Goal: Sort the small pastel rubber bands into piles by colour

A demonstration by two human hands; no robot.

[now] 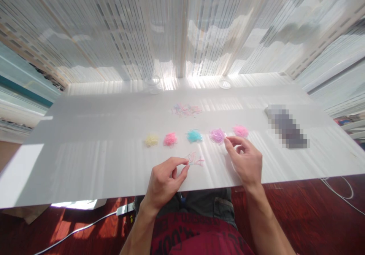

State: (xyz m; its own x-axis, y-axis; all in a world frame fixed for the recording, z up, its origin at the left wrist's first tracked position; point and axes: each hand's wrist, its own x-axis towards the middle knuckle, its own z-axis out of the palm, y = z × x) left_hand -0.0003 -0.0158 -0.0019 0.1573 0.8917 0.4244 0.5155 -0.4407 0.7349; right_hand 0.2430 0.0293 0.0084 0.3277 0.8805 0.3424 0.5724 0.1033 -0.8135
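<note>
Thin, pastel-coloured elastic bands lie in small heaps on the white table. My left hand (167, 177) pinches at the near mixed heap (196, 160), with a bluish band at its fingertips. My right hand (245, 158) has thumb and forefinger brought together at the right edge of the purple heap (218, 135); what they hold, if anything, is too small to tell. In the same row are a yellow heap (151, 140), a coral-pink heap (170, 139), a turquoise heap (194, 135) and a light pink heap (240, 130). Farther back lies another mixed heap (186, 110).
A clear round container (153, 84) stands at the table's back, left of a clear round lid (225, 84). A blurred-out dark object (287, 127) lies on the right. Sheer curtains (182, 27) hang behind the white table (94, 144). Below are white cables (85, 226).
</note>
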